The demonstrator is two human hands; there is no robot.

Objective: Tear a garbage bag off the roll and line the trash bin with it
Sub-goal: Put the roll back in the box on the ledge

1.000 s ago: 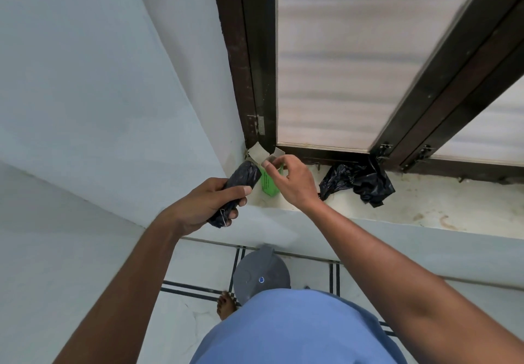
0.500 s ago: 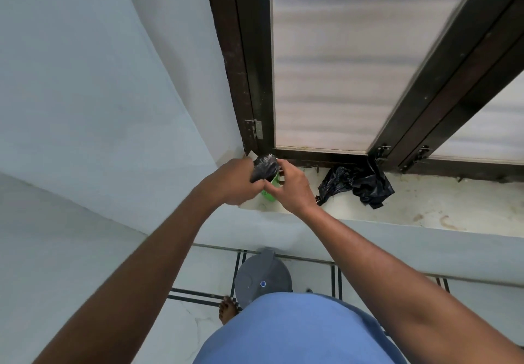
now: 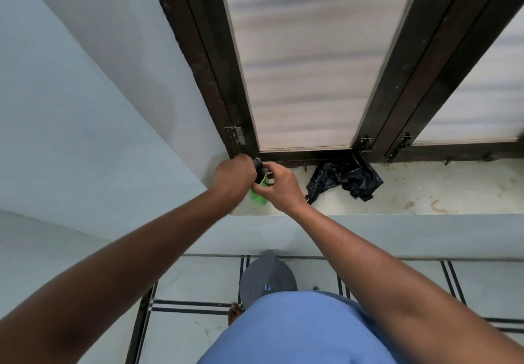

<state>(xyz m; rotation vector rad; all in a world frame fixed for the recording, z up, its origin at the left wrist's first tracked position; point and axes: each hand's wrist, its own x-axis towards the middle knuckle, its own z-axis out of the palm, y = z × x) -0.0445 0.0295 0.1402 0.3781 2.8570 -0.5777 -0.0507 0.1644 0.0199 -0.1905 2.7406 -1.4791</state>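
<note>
The person stood at the window sill (image 3: 425, 193), both arms stretched forward. The left hand (image 3: 234, 175) was curled around the black roll (image 3: 258, 163) of bags, and only the dark end of the roll showed between the two hands. The right hand (image 3: 279, 187) was just beside it, its fingers bent and pinching a green box (image 3: 259, 195), which peeked out under both hands. The roll stood at the open top of this box; how deep it sat inside, I could not tell, because the hands covered it. The hands were close together, nearly touching, in the left corner of the sill, near the dark window frame (image 3: 215, 80).

To the right of the hands, on the same sill, a loose black bag (image 3: 346, 179) lay crumpled under the frame, apart from the roll. It was near the right hand, but I could not tell whether they touched.

Below, on the tiled floor (image 3: 192, 284), the grey bin (image 3: 266, 275) stood against the wall with its lid closed, directly under the hands. The blue shirt (image 3: 297, 329) of the person hid the near part of it. A bare foot (image 3: 235, 311) showed just beside the bin, on its left.
</note>
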